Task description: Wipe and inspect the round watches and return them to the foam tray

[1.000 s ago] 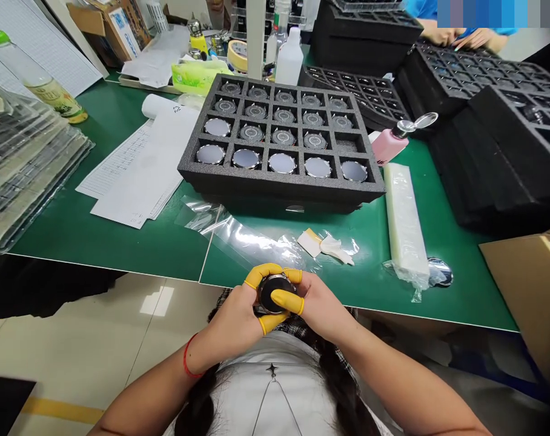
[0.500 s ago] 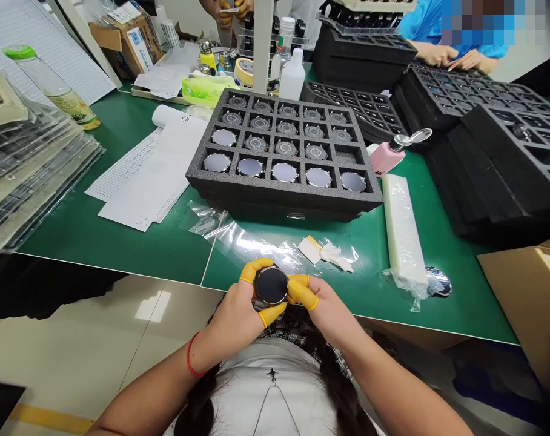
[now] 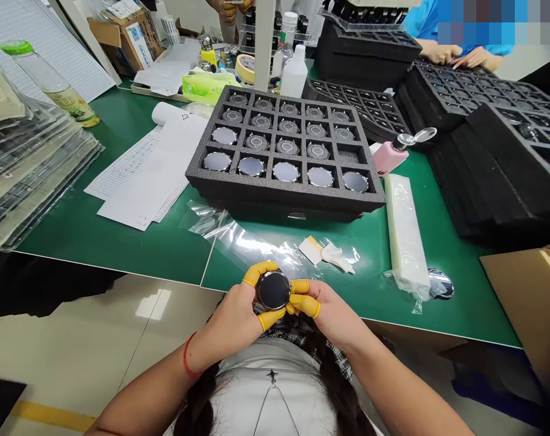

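A round watch case (image 3: 273,290) with a dark glass face is pinched between both my hands, just in front of the green table's near edge. My left hand (image 3: 238,315) grips it from the left with yellow finger cots on thumb and forefinger. On the right side my right hand (image 3: 324,312) holds it, fingers closed, also in yellow cots. Beyond them stands a black foam tray (image 3: 284,194) with several round watch cases in its compartments; one compartment at the right is empty.
Clear plastic bags (image 3: 238,236) and small wipes (image 3: 329,253) lie just past my hands. A white wrapped bar (image 3: 404,227), a pink pump bottle (image 3: 388,154), papers (image 3: 143,169), stacked clear trays (image 3: 25,169), black foam trays (image 3: 497,151) and a cardboard box (image 3: 529,290) surround. Another person's hands (image 3: 457,57) work at the far right.
My right thumb has slid off the watch face, leaving the dark glass uncovered. Both hands kept the watch in about the same place.
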Motion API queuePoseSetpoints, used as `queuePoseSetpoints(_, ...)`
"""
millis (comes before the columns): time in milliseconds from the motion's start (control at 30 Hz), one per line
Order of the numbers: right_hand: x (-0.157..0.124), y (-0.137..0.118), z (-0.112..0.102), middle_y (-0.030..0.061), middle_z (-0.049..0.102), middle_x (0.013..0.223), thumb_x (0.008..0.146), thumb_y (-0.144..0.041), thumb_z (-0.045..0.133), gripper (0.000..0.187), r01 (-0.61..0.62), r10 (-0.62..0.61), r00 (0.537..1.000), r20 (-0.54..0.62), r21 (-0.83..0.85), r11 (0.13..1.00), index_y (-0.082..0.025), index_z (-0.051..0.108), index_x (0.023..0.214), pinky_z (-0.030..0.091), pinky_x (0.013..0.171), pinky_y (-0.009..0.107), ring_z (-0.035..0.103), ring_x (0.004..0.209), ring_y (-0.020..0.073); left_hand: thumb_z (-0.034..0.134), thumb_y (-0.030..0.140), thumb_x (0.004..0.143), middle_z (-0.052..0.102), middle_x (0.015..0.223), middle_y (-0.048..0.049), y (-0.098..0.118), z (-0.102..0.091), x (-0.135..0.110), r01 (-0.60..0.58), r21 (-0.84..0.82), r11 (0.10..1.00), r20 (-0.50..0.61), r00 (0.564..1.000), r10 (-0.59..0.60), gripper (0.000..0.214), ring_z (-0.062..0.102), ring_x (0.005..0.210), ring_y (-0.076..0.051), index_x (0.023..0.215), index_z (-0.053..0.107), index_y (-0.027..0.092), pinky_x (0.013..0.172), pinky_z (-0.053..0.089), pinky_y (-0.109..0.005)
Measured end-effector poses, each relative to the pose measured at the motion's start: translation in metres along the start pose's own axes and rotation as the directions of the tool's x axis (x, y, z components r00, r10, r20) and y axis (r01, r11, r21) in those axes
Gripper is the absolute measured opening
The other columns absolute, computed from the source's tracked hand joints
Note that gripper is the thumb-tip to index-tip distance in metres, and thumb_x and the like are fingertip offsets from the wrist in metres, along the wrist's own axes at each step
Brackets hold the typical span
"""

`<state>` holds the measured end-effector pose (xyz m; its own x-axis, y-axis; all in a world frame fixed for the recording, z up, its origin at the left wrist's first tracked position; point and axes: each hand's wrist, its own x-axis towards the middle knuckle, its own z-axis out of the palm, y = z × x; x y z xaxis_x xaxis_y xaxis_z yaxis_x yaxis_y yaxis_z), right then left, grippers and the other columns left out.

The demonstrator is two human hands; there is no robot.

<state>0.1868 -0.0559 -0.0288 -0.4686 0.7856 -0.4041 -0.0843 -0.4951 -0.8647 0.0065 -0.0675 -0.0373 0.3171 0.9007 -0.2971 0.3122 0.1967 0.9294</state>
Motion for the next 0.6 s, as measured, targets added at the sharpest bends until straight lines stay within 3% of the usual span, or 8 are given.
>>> queuePoseSetpoints(133,0.0013,0.0012,0.0003,-0.0023,0.053,0.062,0.072,-0.032,0.068,0.014,0.009,-0.008,0.998,-0.056,0.003,1.000,-0.019,0.066,0.066,0.037,0.065,0.027,0.040,0.062,0.0124,0.068,0.028,0.079,0.066,0.117,-0.0045,0.0009,0.0008,0.0002,0.005,0.042,0.999,0.006,1.000,-0.006,0.054,0.069,0.090,-0.020,0.127,0.042,0.027,0.081,0.055,-0.033)
queuePoseSetpoints(267,0.0023,-0.0003,0.0030,-0.0024,0.053,0.061,0.071,-0.038,0.071,0.018,0.002,-0.001,0.999,-0.039,0.017,1.000,-0.020,0.069,0.068,0.041,0.069,0.029,0.041,0.061,0.0129,0.065,0.029,0.081,0.064,0.121,-0.0053,0.0008,0.0018,-0.0005,0.016,0.126,0.992,0.020,1.000,-0.019,0.050,0.069,0.090,-0.021,0.127,0.045,0.028,0.081,0.054,-0.034)
queuePoseSetpoints(500,0.0004,0.0000,0.0011,-0.0037,0.049,0.058,0.071,-0.034,0.068,0.016,0.016,-0.016,1.000,-0.008,0.027,1.000,-0.019,0.071,0.066,0.042,0.070,0.028,0.038,0.060,0.0116,0.067,0.030,0.080,0.069,0.103,-0.0035,-0.0024,0.0005,-0.0010,-0.004,0.071,0.997,0.032,0.999,0.002,0.054,0.068,0.082,-0.019,0.129,0.045,0.026,0.074,0.055,-0.031)
queuePoseSetpoints(600,0.0002,0.0000,0.0007,-0.0031,0.052,0.058,0.070,-0.035,0.071,0.015,-0.004,0.005,1.000,-0.019,0.032,0.999,-0.019,0.072,0.068,0.043,0.070,0.028,0.042,0.062,0.0126,0.067,0.030,0.080,0.068,0.105,-0.0032,-0.0014,0.0004,-0.0009,-0.014,0.048,0.999,0.037,0.999,0.012,0.055,0.068,0.082,-0.018,0.129,0.044,0.027,0.075,0.055,-0.030)
